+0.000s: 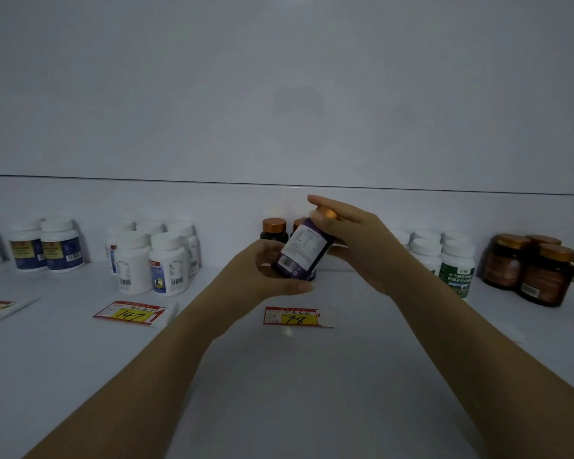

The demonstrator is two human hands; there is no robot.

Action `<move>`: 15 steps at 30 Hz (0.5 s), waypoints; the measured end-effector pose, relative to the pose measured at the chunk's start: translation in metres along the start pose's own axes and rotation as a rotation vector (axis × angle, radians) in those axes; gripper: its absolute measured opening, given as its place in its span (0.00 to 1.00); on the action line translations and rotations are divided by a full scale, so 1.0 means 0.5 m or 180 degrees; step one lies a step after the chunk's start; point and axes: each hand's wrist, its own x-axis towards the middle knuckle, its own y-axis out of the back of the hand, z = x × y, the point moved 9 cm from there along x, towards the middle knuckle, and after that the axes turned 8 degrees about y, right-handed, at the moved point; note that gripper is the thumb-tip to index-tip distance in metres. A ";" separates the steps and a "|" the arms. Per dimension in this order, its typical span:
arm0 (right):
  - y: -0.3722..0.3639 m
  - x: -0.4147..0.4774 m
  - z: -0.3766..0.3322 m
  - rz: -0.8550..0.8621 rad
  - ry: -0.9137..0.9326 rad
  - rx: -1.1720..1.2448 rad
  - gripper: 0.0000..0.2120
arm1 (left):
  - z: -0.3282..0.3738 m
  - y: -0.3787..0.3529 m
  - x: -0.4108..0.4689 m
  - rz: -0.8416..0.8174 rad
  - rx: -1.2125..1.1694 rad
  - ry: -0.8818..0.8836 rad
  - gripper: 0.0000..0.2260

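Bottle [301, 250] held above the shelf [312, 376], long axis tilted, cap up-right. Left hand [262, 273] fingers cup its base; right hand [355, 240] fingers curl over the cap [326, 213].

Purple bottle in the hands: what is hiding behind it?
Behind the purple bottle stand two copper-capped bottles. The first dark bottle shows its cap and shoulder; the second dark bottle is mostly covered, only a bit of cap showing. The left hand covers the first one's base.
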 end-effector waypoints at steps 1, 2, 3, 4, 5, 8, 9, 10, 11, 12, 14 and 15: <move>0.006 0.001 -0.003 0.0031 0.0018 0.0089 0.15 | 0.000 -0.006 -0.001 -0.0120 -0.0019 0.0043 0.24; 0.011 0.002 -0.003 0.0060 0.0011 0.0164 0.16 | 0.000 -0.011 -0.002 -0.0222 -0.0031 0.0083 0.23; 0.014 0.003 -0.001 0.0080 -0.0017 0.0231 0.17 | 0.000 -0.014 -0.003 -0.0271 -0.0055 0.0116 0.21; 0.014 0.004 0.002 0.0082 -0.0053 0.0291 0.19 | 0.000 -0.014 -0.003 -0.0267 -0.0085 0.0128 0.20; 0.011 0.005 0.005 0.0056 -0.0086 0.0333 0.19 | 0.001 -0.011 -0.004 -0.0214 -0.0097 0.0125 0.20; -0.008 0.003 0.009 -0.0159 -0.0129 0.0137 0.17 | 0.001 0.004 -0.005 0.0072 -0.0085 0.0070 0.24; -0.012 0.002 0.010 -0.0192 -0.0142 -0.0028 0.17 | 0.003 0.007 -0.005 0.0138 -0.0062 0.0027 0.25; -0.012 0.001 0.011 -0.0175 -0.0153 -0.0171 0.17 | 0.005 0.007 -0.006 0.0169 -0.0006 -0.0010 0.25; -0.008 0.001 0.013 -0.0127 -0.0158 -0.0239 0.17 | 0.004 0.006 -0.006 0.0166 0.0059 -0.0023 0.24; -0.004 0.002 0.014 -0.0086 -0.0158 -0.0228 0.17 | 0.004 0.003 -0.005 0.0125 0.0076 -0.0009 0.24; 0.004 0.004 0.013 -0.0046 -0.0149 -0.0037 0.17 | 0.000 -0.005 -0.003 -0.0058 -0.0066 0.0079 0.21; 0.007 0.004 0.012 -0.0034 -0.0152 0.0101 0.17 | -0.001 -0.010 -0.003 -0.0181 -0.0128 0.0114 0.19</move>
